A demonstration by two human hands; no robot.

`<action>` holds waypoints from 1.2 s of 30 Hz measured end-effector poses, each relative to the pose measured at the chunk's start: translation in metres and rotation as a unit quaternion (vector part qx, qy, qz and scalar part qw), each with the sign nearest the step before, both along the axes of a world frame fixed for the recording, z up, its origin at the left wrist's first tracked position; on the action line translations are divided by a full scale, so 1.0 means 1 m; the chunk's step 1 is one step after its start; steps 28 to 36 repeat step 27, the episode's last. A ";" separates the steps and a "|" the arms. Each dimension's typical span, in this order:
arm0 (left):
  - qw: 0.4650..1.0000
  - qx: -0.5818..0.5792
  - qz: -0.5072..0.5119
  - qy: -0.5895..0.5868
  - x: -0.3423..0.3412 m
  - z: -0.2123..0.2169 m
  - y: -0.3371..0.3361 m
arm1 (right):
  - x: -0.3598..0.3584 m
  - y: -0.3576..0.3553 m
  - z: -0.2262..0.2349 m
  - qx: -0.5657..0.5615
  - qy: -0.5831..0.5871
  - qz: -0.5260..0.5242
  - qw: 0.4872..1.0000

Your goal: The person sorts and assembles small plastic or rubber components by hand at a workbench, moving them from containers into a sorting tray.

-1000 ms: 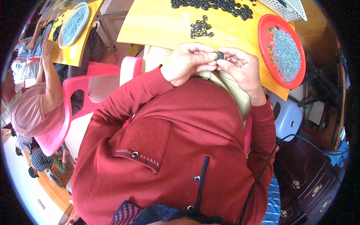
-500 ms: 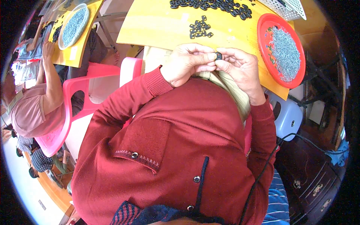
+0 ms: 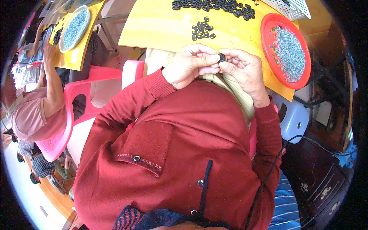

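My left hand (image 3: 191,64) and my right hand (image 3: 244,69) meet just in front of the yellow table (image 3: 157,27), fingertips pinched together on one small black ring-shaped part (image 3: 221,58). A small cluster of the same black parts (image 3: 202,30) lies on the table beyond my hands, and a longer heap of them (image 3: 214,5) sits at the far edge. A red plate (image 3: 267,28) of small silvery metal pieces (image 3: 288,53) stands to the right of my right hand. Both forearms are in dark red sleeves.
A white perforated basket (image 3: 293,7) stands behind the red plate. To the left, another person (image 3: 34,111) sits on a pink plastic chair (image 3: 73,115) at a second yellow table with a pale plate of metal pieces (image 3: 74,27). A dark wooden cabinet (image 3: 322,180) stands lower right.
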State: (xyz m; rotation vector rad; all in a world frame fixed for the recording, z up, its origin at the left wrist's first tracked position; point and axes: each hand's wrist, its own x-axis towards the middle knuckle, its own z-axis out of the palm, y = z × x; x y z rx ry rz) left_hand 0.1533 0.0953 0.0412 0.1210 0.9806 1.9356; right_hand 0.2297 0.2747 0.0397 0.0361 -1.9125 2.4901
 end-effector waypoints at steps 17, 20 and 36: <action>0.997 0.053 -0.025 -0.050 0.001 0.008 0.002 | 0.002 -0.012 0.011 0.043 0.078 -0.043 0.995; 0.997 0.072 -0.030 -0.028 0.001 0.010 0.002 | 0.002 -0.017 0.011 0.010 0.109 -0.063 0.992; 0.997 0.060 -0.039 0.025 0.001 0.011 0.002 | 0.001 -0.014 0.009 0.082 0.126 -0.064 0.987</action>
